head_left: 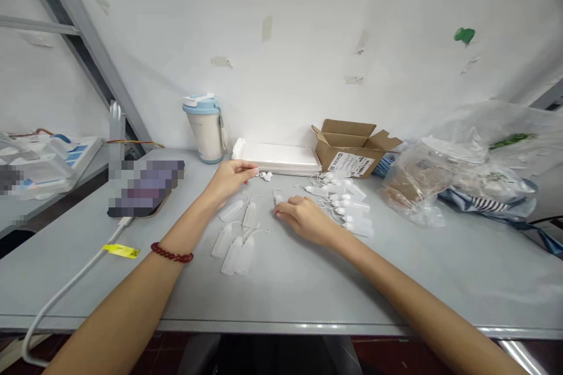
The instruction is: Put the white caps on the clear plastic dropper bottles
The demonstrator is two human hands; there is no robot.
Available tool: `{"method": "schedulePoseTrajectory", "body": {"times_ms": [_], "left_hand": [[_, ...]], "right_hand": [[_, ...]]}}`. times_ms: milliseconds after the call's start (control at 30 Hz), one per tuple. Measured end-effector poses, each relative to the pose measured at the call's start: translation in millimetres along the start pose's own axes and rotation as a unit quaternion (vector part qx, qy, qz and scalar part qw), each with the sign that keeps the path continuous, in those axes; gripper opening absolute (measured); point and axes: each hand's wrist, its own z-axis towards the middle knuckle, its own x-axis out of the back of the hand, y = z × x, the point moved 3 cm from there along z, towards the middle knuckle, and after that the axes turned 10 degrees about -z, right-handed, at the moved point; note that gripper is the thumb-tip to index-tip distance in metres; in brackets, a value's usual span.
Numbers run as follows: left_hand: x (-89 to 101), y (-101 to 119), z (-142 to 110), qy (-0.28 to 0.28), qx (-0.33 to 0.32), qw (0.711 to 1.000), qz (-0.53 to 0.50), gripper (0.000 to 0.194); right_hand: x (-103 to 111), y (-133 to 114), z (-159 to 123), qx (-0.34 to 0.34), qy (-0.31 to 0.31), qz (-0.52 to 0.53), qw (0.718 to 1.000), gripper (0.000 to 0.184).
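My left hand is closed in a pinch beside a few small white plastic pieces; whatever is between its fingertips is too small to make out. Thumb and fingers of my right hand are closed on a small translucent sleeve, most of it hidden by the fingers. Between my arms lie several flat translucent sleeves with thin white strings. To the right of my right hand is a pile of similar sleeves with white caps and strings.
A stack of white sheets and an open cardboard box stand against the wall. At the left are a lidded cup, a phone and its white cable. Clear plastic bags lie at the right.
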Motion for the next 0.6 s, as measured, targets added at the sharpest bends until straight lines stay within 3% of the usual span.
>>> {"method": "schedulePoseTrajectory", "body": {"times_ms": [167,300,600], "left_hand": [[-12.4,0,-8,0.002,0.022,0.999,-0.036,0.031],[-21.5,-2,-12,-0.051,0.041,0.995,-0.071,0.032],[-31.3,1,-21,-0.128,0.036,0.986,-0.097,0.026]], "right_hand": [[2,20,-9,-0.038,0.123,0.054,0.990,0.021],[10,19,-9,-0.033,0.197,0.099,0.975,0.016],[15,1,-13,0.018,0.149,0.154,0.977,0.015]]}}
